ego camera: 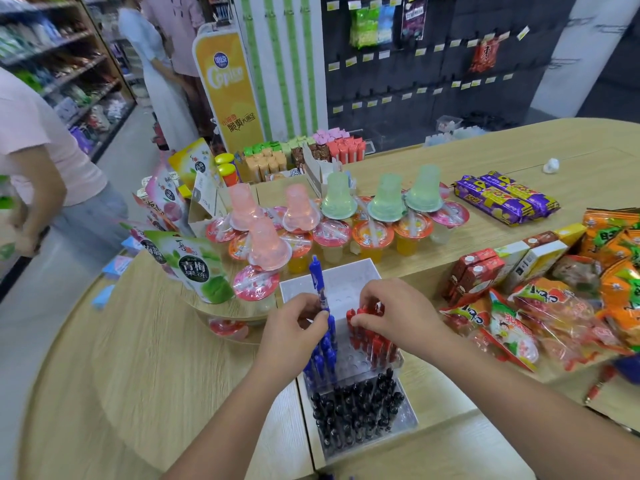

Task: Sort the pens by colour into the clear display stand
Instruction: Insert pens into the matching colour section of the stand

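Note:
The clear display stand (pixel 341 277) sits on the wooden counter straight ahead of me. Black pens (pixel 356 407) fill its near tier. Blue pens (pixel 320 358) stand at the left of the middle tier and red pens (pixel 375 341) at the right. My left hand (pixel 294 327) is shut on a blue pen (pixel 318 278) that sticks up above the blue group. My right hand (pixel 394 306) pinches the top of a red pen (pixel 353 315) in the red group. The far tier's holes look unfilled.
Jelly cups (pixel 346 230) and drink pouches (pixel 197 265) crowd the counter behind and left of the stand. Snack packets (pixel 540 306) lie to the right, with a loose red pen (pixel 601 381) near the edge. People stand in the aisle at left.

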Demonstrator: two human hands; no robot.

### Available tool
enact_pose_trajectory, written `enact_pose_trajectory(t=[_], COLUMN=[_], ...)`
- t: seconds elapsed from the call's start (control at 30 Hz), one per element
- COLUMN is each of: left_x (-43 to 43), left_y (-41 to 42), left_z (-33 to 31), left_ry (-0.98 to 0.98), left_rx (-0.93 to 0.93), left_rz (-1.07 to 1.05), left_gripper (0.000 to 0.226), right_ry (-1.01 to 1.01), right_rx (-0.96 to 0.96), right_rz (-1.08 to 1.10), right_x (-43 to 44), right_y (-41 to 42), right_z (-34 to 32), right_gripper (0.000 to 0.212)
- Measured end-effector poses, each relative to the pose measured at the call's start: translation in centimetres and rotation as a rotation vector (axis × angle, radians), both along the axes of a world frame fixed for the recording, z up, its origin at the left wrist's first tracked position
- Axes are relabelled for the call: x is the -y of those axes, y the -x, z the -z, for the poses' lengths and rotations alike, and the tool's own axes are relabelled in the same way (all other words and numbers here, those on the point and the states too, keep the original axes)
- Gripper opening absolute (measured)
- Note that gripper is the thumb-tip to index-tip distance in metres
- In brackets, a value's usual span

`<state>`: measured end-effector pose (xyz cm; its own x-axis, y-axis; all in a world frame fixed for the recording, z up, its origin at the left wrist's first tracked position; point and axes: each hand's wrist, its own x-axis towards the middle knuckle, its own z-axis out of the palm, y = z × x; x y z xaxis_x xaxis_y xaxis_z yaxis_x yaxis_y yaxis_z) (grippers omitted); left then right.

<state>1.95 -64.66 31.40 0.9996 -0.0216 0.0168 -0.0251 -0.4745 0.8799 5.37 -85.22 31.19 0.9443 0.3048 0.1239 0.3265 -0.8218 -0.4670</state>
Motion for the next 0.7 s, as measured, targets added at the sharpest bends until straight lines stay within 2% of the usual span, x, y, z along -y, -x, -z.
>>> enact_pose_trajectory(t=[0.23, 0.53, 0.7], left_x=[0.2, 0.3, 0.2], left_y=[-0.1, 0.1, 0.1], left_z=[-0.2, -0.3, -0.4], left_ry=[-0.003, 0.002, -0.021], left_rx=[-0.009, -0.005, -0.008], left_rz=[-0.012, -0.021, -0.007], left_gripper=[0.011, 0.014, 0.011], right_ry=[0.061, 0.019, 0.017], right_rx=[-0.013, -0.010, -0.072], right_rz=[-0.044, -0.080, -0.145], right_x=[0.6, 0.8, 2.0], right_y=[-0.5, -0.9, -0.9], right_z=[-0.4, 0.5, -0.6], right_gripper=[0.022, 0.019, 0.019])
